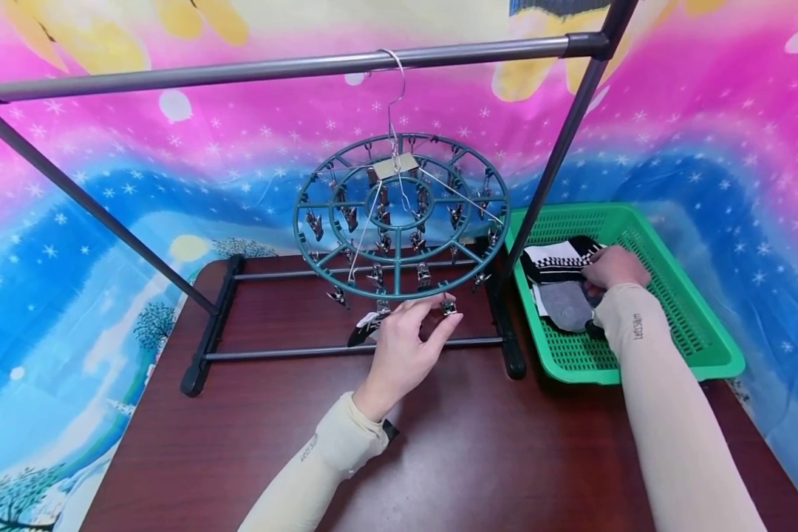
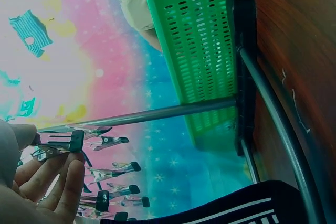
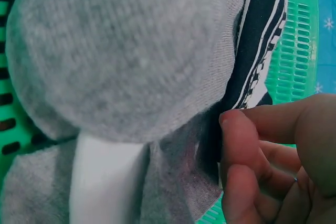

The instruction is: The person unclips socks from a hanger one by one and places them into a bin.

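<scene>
My left hand [image 1: 408, 347] pinches a metal clip [image 2: 60, 142] at the front rim of the round green clip hanger [image 1: 399, 288]. A black sock with white stripes [image 2: 252, 208] hangs from a clip beside that hand, partly hidden behind it in the head view. Over in the green basket [image 1: 688, 295], my right hand [image 1: 615, 270] pinches the edge of a black sock with white stripes and a checkered band [image 3: 257, 45]. Grey socks [image 3: 121, 61] lie next to its fingertips, with a white one [image 3: 105, 182] between them.
A metal rack carries the hanger by its hook on the top bar [image 1: 253, 72]; its black feet [image 1: 515, 358] stand on the dark red table [image 1: 292, 443]. Several free clips [image 1: 314, 224] dangle around the rings. A patterned cloth [image 1: 73, 185] backs the table.
</scene>
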Tool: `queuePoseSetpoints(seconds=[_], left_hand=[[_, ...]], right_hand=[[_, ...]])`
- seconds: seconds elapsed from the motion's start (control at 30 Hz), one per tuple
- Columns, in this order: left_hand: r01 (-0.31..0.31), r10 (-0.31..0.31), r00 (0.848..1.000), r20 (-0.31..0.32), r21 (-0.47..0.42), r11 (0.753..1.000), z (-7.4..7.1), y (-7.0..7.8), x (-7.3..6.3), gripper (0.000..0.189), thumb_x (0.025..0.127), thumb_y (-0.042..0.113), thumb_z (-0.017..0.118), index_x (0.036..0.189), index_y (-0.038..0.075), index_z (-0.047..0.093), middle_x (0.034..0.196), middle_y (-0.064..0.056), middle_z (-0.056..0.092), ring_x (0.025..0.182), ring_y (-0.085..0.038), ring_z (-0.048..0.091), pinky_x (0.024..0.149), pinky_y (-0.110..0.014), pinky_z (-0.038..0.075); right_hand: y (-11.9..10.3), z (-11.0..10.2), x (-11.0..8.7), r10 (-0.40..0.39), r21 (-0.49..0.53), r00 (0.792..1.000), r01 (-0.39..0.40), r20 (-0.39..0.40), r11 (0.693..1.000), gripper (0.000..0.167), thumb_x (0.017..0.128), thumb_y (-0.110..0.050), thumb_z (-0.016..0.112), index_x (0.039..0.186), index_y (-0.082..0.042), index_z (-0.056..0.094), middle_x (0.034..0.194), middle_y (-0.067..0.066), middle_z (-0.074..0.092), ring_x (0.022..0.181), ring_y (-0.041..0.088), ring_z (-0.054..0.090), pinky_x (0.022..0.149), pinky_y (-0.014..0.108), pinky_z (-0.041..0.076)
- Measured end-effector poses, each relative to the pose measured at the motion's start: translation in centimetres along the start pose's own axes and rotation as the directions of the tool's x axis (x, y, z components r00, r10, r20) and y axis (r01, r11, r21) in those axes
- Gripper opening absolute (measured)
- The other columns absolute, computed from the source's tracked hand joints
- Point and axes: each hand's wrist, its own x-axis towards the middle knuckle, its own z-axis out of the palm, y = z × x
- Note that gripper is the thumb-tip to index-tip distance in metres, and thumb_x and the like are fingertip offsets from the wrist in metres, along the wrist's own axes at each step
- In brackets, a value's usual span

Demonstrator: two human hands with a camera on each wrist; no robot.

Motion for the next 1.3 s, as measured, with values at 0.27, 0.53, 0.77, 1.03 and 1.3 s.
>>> queuePoseSetpoints(seconds=[0.27,0.53,0.77,1.03,1.3], left_hand=[[-0.063,0.054,0.997,0.058,0.172,0.983,-0.6,0.6,-0.8,0.048,0.098,0.025,0.074,0.138,0.003,0.063,0.132,-0.01,0.072,0.119,-0.022,0.071,0.103,-0.037,0.056],[-0.323,0.364,0.931,-0.024,0.408,0.854,-2.6,1.4,-1.6,0.035,0.1,0.017,0.065,0.132,0.004,0.069,0.109,-0.008,0.076,0.094,-0.021,0.072,0.086,-0.031,0.061],[-0.343,0.566,0.76,-0.319,0.542,0.767,-6.4,-0.7,0.5,0.042,0.088,0.003,0.054,0.128,0.008,0.065,0.129,-0.014,0.064,0.115,-0.032,0.057,0.105,-0.045,0.045],[-0.101,0.264,0.925,-0.272,0.495,0.863,-10.3,-3.7,0.9,0.048,0.091,0.005,0.065,0.138,0.008,0.062,0.133,-0.013,0.069,0.132,-0.034,0.058,0.124,-0.054,0.03],[-0.15,0.295,0.926,-0.236,0.487,0.861,-10.3,-4.2,1.0,0.032,0.091,0.004,0.069,0.123,0.005,0.073,0.13,-0.014,0.07,0.126,-0.036,0.061,0.121,-0.051,0.037]], right_hand=[[0.1,0.4,-0.1,-0.009,0.003,1.0,0.009,-0.029,1.0,0.03,0.096,-0.028,0.054,0.084,-0.012,0.076,0.06,0.0,0.07,0.063,0.021,0.068,0.059,0.039,0.047],[0.5,0.7,-0.5,-0.011,-0.01,1.0,0.011,-0.003,1.0,0.031,0.1,-0.03,0.054,0.091,-0.009,0.075,0.063,0.001,0.072,0.071,0.024,0.068,0.071,0.05,0.047],[0.4,0.5,-0.2,-0.031,-0.02,0.999,0.03,-0.04,0.999,0.028,0.098,-0.027,0.055,0.095,-0.007,0.074,0.062,0.002,0.07,0.079,0.029,0.066,0.076,0.057,0.045],[0.0,0.6,-0.3,-0.016,-0.009,1.0,0.016,-0.026,1.0,0.029,0.099,-0.028,0.055,0.104,-0.005,0.072,0.063,0.001,0.071,0.073,0.025,0.068,0.076,0.055,0.045],[0.0,0.1,-0.5,-0.035,-0.006,0.999,0.035,-0.033,0.999,0.031,0.099,-0.028,0.054,0.107,-0.003,0.07,0.064,0.002,0.072,0.075,0.027,0.068,0.079,0.059,0.045]])
